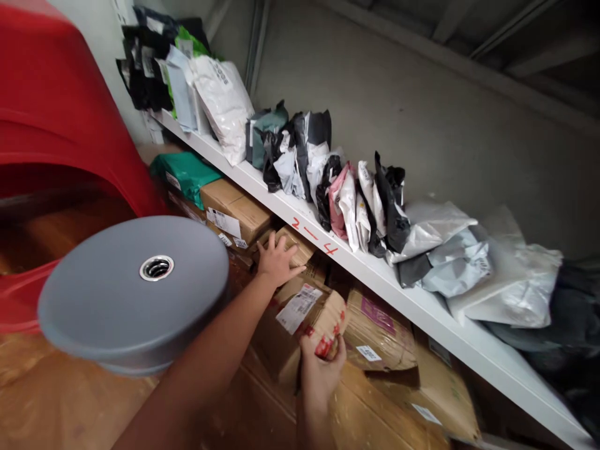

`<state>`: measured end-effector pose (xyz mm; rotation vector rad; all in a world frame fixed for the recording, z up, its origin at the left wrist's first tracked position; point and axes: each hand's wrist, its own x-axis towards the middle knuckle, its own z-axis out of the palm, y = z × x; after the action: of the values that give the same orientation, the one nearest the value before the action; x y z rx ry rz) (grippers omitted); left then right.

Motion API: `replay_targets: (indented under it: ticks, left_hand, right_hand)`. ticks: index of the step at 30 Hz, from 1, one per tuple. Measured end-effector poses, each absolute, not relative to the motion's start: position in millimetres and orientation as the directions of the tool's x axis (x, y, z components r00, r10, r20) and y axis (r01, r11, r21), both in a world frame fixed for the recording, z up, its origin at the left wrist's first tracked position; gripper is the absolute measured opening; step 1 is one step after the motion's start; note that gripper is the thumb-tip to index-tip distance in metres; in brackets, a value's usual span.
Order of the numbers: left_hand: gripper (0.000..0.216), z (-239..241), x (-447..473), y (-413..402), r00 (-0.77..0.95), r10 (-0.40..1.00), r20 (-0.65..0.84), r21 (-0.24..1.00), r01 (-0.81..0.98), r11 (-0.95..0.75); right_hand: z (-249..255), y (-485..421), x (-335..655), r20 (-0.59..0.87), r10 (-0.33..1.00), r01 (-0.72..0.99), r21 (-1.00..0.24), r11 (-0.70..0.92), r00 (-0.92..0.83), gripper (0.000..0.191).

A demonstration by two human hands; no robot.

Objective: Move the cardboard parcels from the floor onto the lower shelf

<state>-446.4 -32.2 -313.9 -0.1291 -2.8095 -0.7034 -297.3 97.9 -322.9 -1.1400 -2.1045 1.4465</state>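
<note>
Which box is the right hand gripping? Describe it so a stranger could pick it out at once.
Find the long white shelf with red "2-4" on its edge. Under it lie brown cardboard boxes; the right hand grips the front corner of one box just below that marking. Unlike its neighbours, it has a white label on top and red-printed tape across the held corner.

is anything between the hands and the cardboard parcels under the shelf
Nothing visible. The left hand already rests on a small cardboard box, and the right hand grips the corner of a taped parcel. The grey disc sits off to the left.
</note>
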Motion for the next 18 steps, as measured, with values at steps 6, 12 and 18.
replay_targets:
  ticks: [6, 12, 18]
  left_hand:
    - [0.057, -314, -447, -32, -0.963, 0.018, 0.268, 0.485, 0.151, 0.861]
    - [0.055, -317, -447, -30, -0.954, 0.004, 0.301, 0.506, 0.163, 0.847]
    - [0.058, -316, -441, -27, -0.944, -0.028, 0.328, 0.543, 0.164, 0.824]
  right_hand:
    - [-277, 91, -398, -0.126, 0.863, 0.689, -0.662, 0.294, -0.490, 0.097]
    - [-269, 101, -465, -0.101, 0.730, 0.656, -0.533, 0.534, -0.676, 0.096]
    - [-279, 113, -473, -0.039, 0.497, 0.458, -0.457, 0.763, -0.867, 0.097]
